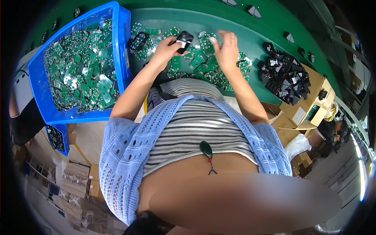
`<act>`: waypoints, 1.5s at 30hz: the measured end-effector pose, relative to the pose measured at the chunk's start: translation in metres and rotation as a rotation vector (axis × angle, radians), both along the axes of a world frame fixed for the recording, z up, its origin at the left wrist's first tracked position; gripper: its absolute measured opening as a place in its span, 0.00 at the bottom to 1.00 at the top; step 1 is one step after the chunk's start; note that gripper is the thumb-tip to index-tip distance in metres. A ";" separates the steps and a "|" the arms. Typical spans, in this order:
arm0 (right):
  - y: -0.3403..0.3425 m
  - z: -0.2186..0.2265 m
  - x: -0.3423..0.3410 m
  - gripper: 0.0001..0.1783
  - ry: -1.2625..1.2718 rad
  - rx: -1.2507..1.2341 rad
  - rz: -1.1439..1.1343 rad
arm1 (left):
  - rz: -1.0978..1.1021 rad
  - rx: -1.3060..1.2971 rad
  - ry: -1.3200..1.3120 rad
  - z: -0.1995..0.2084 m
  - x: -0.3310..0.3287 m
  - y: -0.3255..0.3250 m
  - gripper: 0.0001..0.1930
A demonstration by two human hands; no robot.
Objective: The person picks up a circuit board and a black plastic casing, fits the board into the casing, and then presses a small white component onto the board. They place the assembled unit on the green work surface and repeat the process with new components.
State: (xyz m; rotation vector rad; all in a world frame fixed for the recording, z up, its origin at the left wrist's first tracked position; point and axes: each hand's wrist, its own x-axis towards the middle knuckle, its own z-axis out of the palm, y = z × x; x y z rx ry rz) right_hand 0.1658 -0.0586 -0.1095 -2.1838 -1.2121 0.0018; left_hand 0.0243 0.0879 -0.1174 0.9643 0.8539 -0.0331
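Observation:
My left hand (167, 51) grips a black plastic housing (184, 39) between thumb and fingers, above the green work surface. The inside of the housing is too small to make out. My right hand (227, 53) is raised to the right of it, thumb and fingers apart, with nothing visible between them. Close to its thumb lies a green circuit board (204, 41). More loose circuit boards (211, 74) are spread beneath and between both hands. Left of my left hand, another black housing (138, 41) rests among the boards.
A blue bin (122, 47) heaped with circuit boards stands at the left. On the right, a pile of black housings (288, 74) sits beside a cardboard box (311, 90). Several black units (253, 11) lie spaced along the green belt beyond. Another person (25, 121) is at the left edge.

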 end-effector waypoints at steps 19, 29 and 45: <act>-0.011 -0.061 -0.010 0.11 0.082 -0.329 -0.153 | 0.262 0.158 -0.176 0.038 -0.038 -0.039 0.11; -0.036 0.020 -0.019 0.12 0.656 0.197 -0.190 | 0.299 0.100 -0.320 0.063 -0.018 -0.047 0.10; -0.038 0.126 -0.072 0.21 0.959 0.566 0.222 | 0.217 0.280 -0.384 0.093 -0.015 -0.065 0.06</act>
